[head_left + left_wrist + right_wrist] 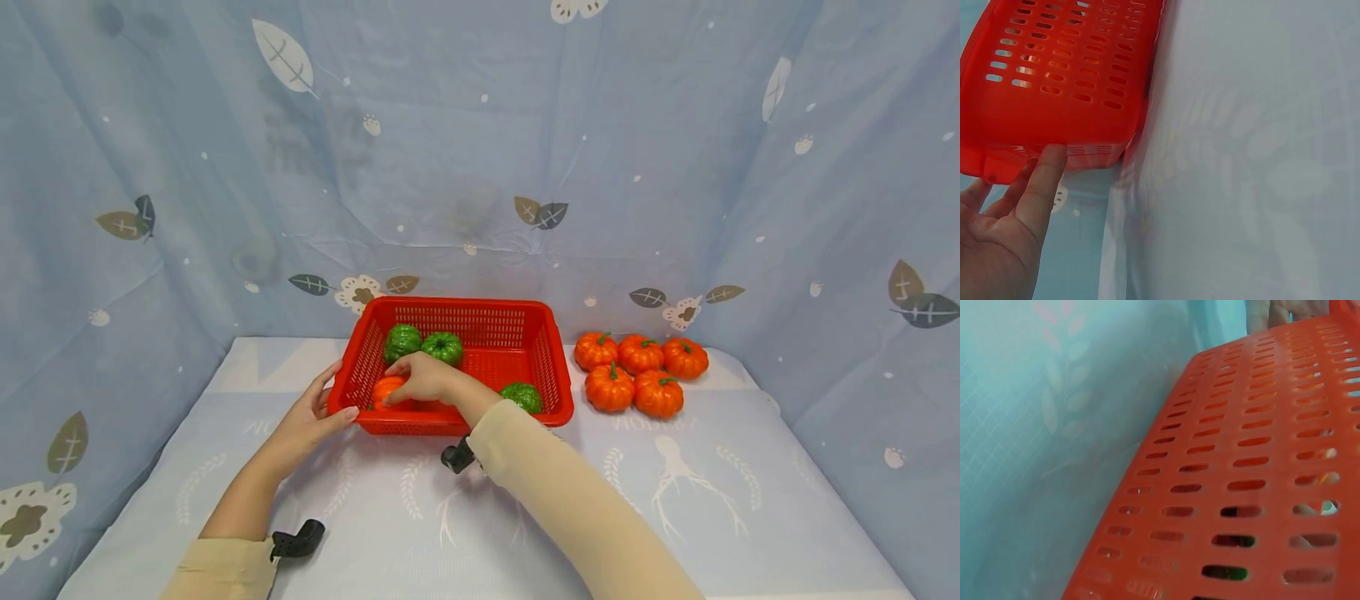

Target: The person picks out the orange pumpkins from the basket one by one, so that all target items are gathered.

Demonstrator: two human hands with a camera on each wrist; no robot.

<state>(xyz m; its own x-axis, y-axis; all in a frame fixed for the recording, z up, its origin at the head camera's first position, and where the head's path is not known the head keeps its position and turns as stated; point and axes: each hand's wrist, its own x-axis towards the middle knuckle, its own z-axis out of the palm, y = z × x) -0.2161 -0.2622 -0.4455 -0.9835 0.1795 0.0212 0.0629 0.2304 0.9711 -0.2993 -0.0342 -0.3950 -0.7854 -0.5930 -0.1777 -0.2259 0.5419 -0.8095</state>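
Observation:
A red plastic basket point(450, 427) with slotted walls stands on the table. My left hand point(311, 419) holds its near left corner, thumb by the front rim and fingers along the left side. In the left wrist view, that hand point(1010, 231) touches the basket's outer wall point(1054, 119). My right hand point(426, 379) reaches over the front rim and grips a small orange pumpkin point(386, 388) inside, at the left. Green pumpkins point(402, 342) lie at the back left, and another green one point(522, 397) at the front right. In the right wrist view, the slotted wall point(1222, 462) hides the right hand's fingers.
Several orange pumpkins point(640, 356) stand in two rows on the table right of the basket. A white patterned cloth point(390, 533) covers the table. Blue patterned curtain point(465, 150) rises behind the basket and at both sides.

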